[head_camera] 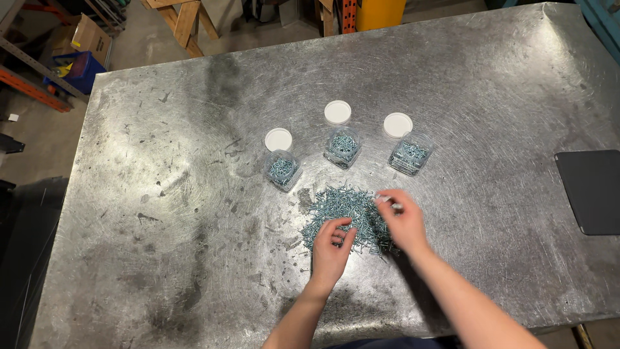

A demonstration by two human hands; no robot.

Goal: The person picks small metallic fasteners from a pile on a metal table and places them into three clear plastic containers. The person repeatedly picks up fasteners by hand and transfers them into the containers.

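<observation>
Scuffed steel bench (161, 213) has a screw pile (345, 216) mid-sorting below three open jars (343, 147), left hand (330, 249) fingers curled loosely into it, right hand (403, 223) fingers pinching a screw or so, probably headed for a jar.

Three small clear plastic jars stand open in a loose row near the middle of the metal table (161, 194), each partly filled with silvery screws: the left jar (282, 170), the middle jar (342, 147) and the right jar (409, 154). Just behind each, toward the far edge, lies its round white lid: (278, 139), (338, 112), (398, 125). A dark flat tablet-like slab (593, 190) lies at the right edge, its face blank. Off the table's far left corner, a brown cardboard box (90, 37) sits by a blue crate (82, 71).
</observation>
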